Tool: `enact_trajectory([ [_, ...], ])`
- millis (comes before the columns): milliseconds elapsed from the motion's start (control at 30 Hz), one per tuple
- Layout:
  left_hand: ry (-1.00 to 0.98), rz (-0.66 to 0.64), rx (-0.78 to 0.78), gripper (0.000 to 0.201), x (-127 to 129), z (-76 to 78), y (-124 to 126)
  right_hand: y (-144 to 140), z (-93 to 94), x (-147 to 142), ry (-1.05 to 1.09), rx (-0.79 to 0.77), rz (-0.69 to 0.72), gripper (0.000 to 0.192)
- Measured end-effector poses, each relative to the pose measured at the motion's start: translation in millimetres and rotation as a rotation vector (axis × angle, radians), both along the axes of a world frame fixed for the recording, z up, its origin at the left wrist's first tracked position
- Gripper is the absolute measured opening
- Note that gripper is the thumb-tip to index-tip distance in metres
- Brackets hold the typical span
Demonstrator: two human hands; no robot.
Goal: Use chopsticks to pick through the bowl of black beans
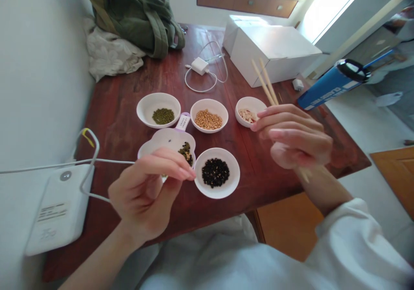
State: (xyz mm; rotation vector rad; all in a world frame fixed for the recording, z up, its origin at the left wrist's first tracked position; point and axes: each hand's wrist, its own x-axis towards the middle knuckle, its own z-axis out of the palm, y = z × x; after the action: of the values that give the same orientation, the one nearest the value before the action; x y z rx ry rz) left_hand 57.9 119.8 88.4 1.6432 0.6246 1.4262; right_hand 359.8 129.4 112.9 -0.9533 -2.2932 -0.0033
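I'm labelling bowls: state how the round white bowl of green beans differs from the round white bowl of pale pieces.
The green-bean bowl looks wider than the pale-piece bowl. The green-bean bowl stands farther left, the pale-piece bowl farther right. Both are round and white.

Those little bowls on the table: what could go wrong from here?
The left hand, seen close to the bowl of black beans, might tip it. The right hand, gripping the chopsticks near the small bowl of pale pieces, could knock it. The white cable, passing behind the left hand in this view, might snag.
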Motion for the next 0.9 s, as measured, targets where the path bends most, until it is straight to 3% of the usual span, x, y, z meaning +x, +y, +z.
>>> enact_trajectory([
  [33, 0.016, -0.108, 0.022, 0.023, 3, -3.1, 2, 4, -9.5, 2, 0.053, 0.058, -0.070, 0.097],
  [100, 0.089, -0.329, 0.115, 0.024, 9, -8.3, 5, 13, -23.5, -4, -0.022, -0.010, -0.163, 0.081],
  [167, 0.181, -0.466, 0.222, 0.023, 13, -13.6, 6, 20, -30.1, -18, -0.195, -0.185, -0.187, 0.054],
  [233, 0.230, -0.518, 0.283, 0.021, 15, -19.4, 6, 24, -31.3, -32, -0.353, -0.362, -0.158, 0.039],
  [333, 0.222, -0.525, 0.286, 0.020, 15, -27.2, 4, 25, -28.5, -39, -0.430, -0.509, -0.129, 0.033],
  [567, 0.149, -0.378, 0.261, 0.020, 11, -33.0, 4, 9, -20.5, -36, -0.443, -0.511, -0.183, 0.037],
  [700, 0.159, -0.327, 0.341, 0.022, 12, -35.4, 4, 6, -26.1, -42, -0.519, -0.620, -0.172, 0.020],
  [900, 0.221, -0.339, 0.433, 0.024, 10, -38.1, 3, 9, -34.7, -41, -0.465, -0.726, -0.136, 0.022],
])
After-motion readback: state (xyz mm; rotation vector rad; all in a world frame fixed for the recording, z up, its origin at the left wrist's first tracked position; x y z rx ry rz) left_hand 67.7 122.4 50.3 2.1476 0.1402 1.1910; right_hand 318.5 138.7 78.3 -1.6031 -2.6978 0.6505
